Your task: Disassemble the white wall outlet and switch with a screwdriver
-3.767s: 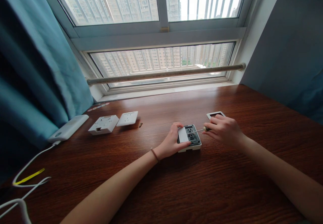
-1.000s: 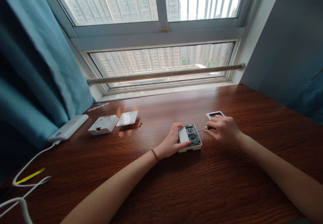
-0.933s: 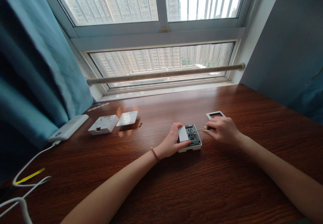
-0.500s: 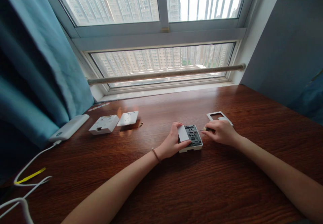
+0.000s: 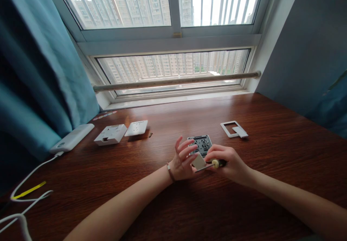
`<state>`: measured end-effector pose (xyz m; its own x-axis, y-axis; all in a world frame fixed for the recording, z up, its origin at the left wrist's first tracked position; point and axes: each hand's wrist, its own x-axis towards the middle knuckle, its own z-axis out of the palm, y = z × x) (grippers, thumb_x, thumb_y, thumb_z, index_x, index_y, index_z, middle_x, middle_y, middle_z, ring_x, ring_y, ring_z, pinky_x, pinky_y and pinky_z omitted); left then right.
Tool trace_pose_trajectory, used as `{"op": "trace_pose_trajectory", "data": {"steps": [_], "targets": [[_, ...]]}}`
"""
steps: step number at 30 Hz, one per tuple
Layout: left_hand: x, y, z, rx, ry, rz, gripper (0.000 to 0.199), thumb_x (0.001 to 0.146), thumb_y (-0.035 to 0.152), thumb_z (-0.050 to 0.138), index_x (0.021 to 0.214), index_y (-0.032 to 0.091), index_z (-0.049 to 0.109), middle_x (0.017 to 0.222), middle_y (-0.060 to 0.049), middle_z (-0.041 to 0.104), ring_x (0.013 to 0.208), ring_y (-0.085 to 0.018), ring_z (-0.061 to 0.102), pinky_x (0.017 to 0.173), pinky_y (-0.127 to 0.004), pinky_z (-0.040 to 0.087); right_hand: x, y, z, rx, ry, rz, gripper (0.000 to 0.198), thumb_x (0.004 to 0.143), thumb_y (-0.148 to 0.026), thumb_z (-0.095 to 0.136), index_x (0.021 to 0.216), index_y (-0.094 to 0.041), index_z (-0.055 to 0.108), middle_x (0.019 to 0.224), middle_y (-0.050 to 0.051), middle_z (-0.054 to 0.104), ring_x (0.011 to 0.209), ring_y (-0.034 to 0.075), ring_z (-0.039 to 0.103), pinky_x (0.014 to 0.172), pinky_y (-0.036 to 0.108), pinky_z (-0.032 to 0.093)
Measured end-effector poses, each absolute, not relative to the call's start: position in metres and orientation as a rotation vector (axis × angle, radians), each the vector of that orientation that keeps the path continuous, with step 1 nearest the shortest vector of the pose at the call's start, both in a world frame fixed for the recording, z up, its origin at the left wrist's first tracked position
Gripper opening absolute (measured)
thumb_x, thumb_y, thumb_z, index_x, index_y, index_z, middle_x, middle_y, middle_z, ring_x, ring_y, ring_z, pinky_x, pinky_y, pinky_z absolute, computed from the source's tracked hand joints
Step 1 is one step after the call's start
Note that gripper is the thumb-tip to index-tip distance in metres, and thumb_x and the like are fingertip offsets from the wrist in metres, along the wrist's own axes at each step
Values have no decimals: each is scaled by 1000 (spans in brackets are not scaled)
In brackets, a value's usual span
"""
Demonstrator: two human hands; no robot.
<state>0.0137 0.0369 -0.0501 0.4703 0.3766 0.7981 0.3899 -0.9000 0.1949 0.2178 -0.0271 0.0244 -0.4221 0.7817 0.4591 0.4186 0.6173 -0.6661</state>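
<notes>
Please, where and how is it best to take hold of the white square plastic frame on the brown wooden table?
Probably pinch the white square plastic frame by its left bar, coming from the left. That narrow bar is uncovered, while a white rectangular plastic plate lies over the near right part. The open centre should leave room for pinching.

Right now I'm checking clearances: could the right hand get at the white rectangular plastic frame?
Likely yes: nothing visible stands between the right hand and that frame, though the hand holds a metal screwdriver with a black-and-yellow handle.
</notes>
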Motion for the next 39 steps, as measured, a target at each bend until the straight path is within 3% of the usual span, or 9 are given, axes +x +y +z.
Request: {"op": "trace_pose_trajectory", "data": {"steps": [3, 6, 9, 12, 15, 19, 25, 33, 39], "targets": [[13, 36, -50, -2759, -729, -1293, 48, 58, 53, 72, 92, 30, 47, 97, -2, 52, 109, -31, 50, 104, -58, 18, 211, -34, 19, -893, -2026, 666, 10, 79, -22, 59, 81, -18, 67, 80, 5, 67, 70, 14, 60, 65, 24, 45], [16, 38, -43, -2724, -776, -1247, 56, 58, 53, 73, 101, 31, 44, 105, -4, 49, 113, -32, 47, 104, -58, 19, 212, -31, 20, -1041, -1904, 691, 12, 77, -26, 60, 74, -16, 66, 65, 2, 64, 57, 12, 55, 55, 23, 42], [20, 39, -31, -2712, -699, -1367, 82, 60, 50, 73, 124, 32, 25, 124, -10, 38, 121, -33, 39, 103, -57, 23, 222, -17, 25, -1229, -1682, 732, 18, 76, -33, 61, 71, -15, 65, 54, -1, 57, 50, 10, 49, 48, 22, 39], [23, 40, -19, -2856, -794, -1355, 91, 67, 44, 70, 134, 25, 11, 133, -17, 29, 126, -33, 31, 102, -53, 28, 246, 5, 29, -1351, -1443, 689, 25, 73, -38, 62, 83, -15, 66, 63, 1, 61, 49, 11, 49, 46, 23, 41], [23, 41, -10, -3036, -993, -1218, 81, 71, 41, 66, 133, 19, 19, 132, -18, 33, 125, -31, 33, 104, -50, 29, 279, 31, 26, -1511, -1367, 443, 30, 74, -39, 58, 92, -16, 64, 67, 2, 63, 53, 13, 53, 47, 24, 41], [23, 41, -5, -3205, -1053, -1100, 67, 73, 39, 64, 128, 18, 31, 126, -15, 43, 119, -29, 40, 103, -47, 31, 319, 55, 17, -1751, -1344, 214, 24, 73, -36, 55, 75, -16, 66, 62, 4, 64, 55, 17, 55, 49, 26, 38], [24, 40, -4, -3237, -1043, -1101, 63, 75, 38, 63, 126, 18, 33, 126, -15, 44, 119, -28, 42, 103, -44, 34, 334, 64, 8, -1925, -1377, 139, 24, 69, -35, 57, 77, -16, 70, 70, 8, 68, 66, 23, 59, 54, 28, 35], [25, 40, -7, -3204, -1015, -1127, 62, 75, 37, 63, 126, 17, 35, 125, -15, 45, 118, -27, 42, 103, -44, 34, 333, 62, 9, -2064, -1540, 188, 24, 71, -35, 55, 79, -18, 71, 69, 5, 70, 66, 19, 61, 54, 24, 37], [24, 40, -7, -3197, -982, -1068, 52, 76, 38, 61, 120, 17, 43, 126, -15, 43, 119, -26, 41, 103, -43, 35, 332, 59, 8, -2204, -1680, 171, 27, 70, -39, 57, 86, -21, 70, 82, 8, 71, 77, 25, 63, 55, 26, 37]]}}
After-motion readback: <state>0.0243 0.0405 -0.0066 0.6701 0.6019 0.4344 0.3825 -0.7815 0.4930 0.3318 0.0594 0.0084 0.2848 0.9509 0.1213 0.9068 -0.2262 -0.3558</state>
